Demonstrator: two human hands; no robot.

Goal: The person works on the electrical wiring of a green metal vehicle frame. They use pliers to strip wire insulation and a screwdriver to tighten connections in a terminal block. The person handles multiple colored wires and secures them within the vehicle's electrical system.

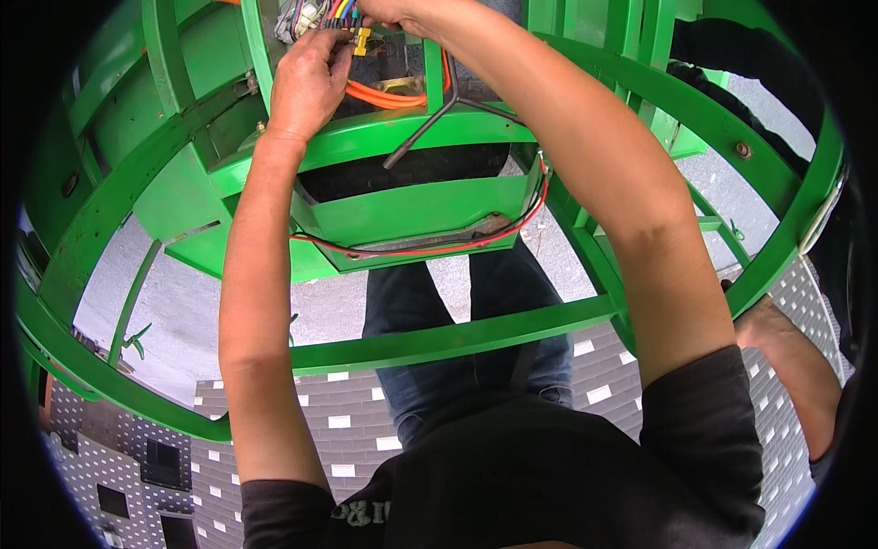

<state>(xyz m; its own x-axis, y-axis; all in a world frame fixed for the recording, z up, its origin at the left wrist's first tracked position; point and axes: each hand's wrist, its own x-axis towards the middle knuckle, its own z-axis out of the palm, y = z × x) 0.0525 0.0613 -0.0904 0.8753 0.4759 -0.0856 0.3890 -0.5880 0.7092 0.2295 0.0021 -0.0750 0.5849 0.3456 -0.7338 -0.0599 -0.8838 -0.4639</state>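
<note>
My left hand reaches up into a green metal frame and pinches a small yellow connector at the end of a bundle of coloured wires. My right hand is at the top edge, fingers closed on the same wire bundle just right of the connector; most of the hand is cut off by the picture's rim. Thick orange cables loop below both hands. A red and a black wire run along a green tray lower down.
A grey metal rod slants across the frame under the orange cables. Another person's arm rests at the right behind a green bar. Grey pavement and patterned grey brick lie below. A green bolted rail curves at the right.
</note>
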